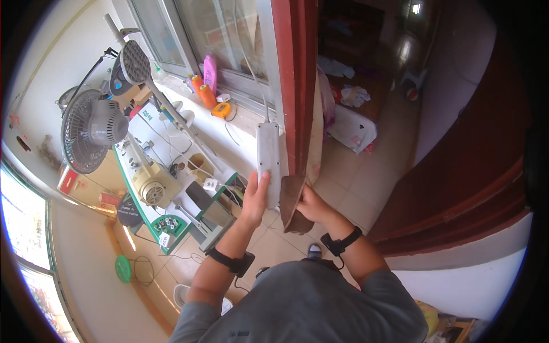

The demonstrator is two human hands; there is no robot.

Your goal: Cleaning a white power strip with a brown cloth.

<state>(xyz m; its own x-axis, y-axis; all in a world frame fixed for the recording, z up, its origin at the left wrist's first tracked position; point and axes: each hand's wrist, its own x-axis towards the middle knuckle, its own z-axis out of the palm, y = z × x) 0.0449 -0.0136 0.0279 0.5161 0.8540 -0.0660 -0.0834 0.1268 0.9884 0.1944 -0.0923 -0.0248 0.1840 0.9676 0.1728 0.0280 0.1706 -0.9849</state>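
Observation:
A long white power strip is held upright in front of me, its cord running up from the top end past the window. My left hand is closed round its lower left side, with the thumb across the face towards me. In my right hand is a folded brown cloth, gripped along its right side close to the lower end of the strip. Part of the right fingers is hidden behind the cloth. Whether the cloth touches the strip I cannot tell.
A sewing machine stands on a green-edged table to the left, with a grey fan above. Orange thread cones and a pink bottle line the windowsill. A dark red door frame rises just beyond the hands.

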